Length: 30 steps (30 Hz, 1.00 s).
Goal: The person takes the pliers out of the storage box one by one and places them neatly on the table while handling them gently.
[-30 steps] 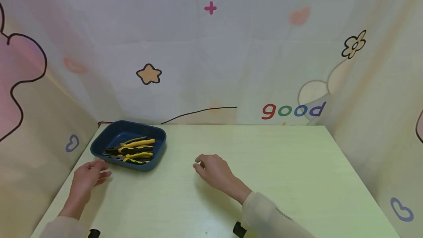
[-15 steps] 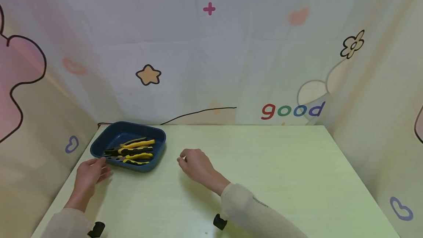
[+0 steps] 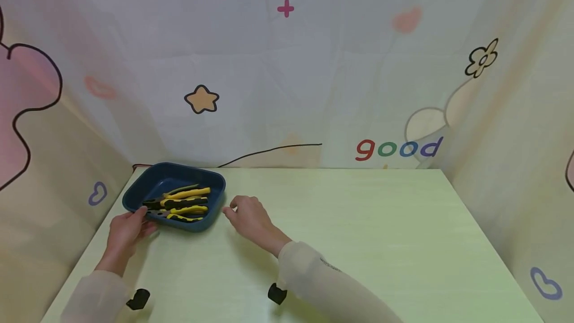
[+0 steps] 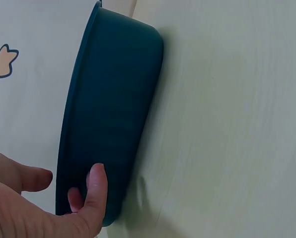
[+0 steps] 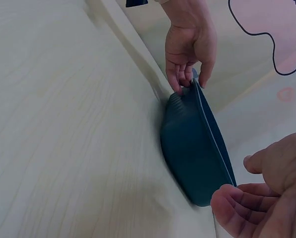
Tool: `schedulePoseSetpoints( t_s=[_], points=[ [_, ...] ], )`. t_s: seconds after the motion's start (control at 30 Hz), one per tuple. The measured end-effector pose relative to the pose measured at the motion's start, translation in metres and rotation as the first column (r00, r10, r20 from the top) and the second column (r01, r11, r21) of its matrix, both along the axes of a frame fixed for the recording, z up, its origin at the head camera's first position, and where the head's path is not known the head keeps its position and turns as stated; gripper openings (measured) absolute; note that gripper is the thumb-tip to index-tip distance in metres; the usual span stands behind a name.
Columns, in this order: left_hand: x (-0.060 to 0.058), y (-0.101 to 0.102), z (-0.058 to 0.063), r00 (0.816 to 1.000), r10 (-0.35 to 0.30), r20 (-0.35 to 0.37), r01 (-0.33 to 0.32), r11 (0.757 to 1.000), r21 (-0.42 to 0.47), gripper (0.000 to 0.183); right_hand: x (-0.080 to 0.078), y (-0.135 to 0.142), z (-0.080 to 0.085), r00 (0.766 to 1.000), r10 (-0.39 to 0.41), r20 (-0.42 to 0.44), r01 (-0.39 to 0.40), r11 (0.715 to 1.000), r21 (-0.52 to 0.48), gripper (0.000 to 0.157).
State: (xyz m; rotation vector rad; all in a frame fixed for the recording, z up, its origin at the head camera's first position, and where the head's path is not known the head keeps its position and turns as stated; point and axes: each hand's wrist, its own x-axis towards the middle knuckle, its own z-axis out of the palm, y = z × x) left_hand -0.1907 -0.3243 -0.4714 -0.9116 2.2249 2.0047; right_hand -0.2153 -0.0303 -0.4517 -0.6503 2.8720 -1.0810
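L hand & R hand loosely wide, approx. 8 & 3-4 o'clock of rounded-rect. blue tray w/ black-yellow metal pliers

Just beyond the left hand, the tray is showing a solid dark teal-blue. To that hand's right, the pliers are mixing yellow and black on their handles. Behind each hand, the left sleeve and right sleeve are showing pale cream, the latter bearing small dark lettering. Below the hands, the tabletop is looking pale greenish with faint wood grain. Beyond them, the pale curtain is displaying a black-outlined orange star, a magenta plus sign and a multicoloured word "good".
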Motion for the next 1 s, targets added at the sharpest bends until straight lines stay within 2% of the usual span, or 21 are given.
schedulePoseSetpoints(
  t_s=[0.2,0.43,0.7,0.8,1.0],
  points=[
    [-0.003,0.0,-0.001,0.999,0.046,0.008,-0.046,0.998,0.043,0.059,-0.004,-0.01,-0.001,0.996,-0.032,0.079,0.036,0.998,-0.058,0.028],
    [-0.005,0.0,0.0,0.998,0.059,0.007,-0.059,0.994,0.09,0.057,-0.007,-0.019,-0.002,0.991,-0.042,0.125,0.053,0.995,-0.085,0.029],
    [-0.006,0.004,0.002,0.998,0.066,-0.013,-0.063,0.988,0.143,0.038,-0.011,-0.029,-0.006,0.973,-0.067,0.219,0.095,0.988,-0.121,0.035],
    [-0.004,0.004,0.001,0.997,0.081,-0.011,-0.078,0.985,0.151,0.034,-0.012,-0.035,-0.011,0.964,-0.079,0.254,0.115,0.985,-0.13,0.044],
    [-0.003,0.0,-0.002,0.995,0.096,-0.004,-0.094,0.984,0.153,0.039,-0.013,-0.047,-0.019,0.942,-0.107,0.319,0.157,0.978,-0.135,0.059]
  ],
)
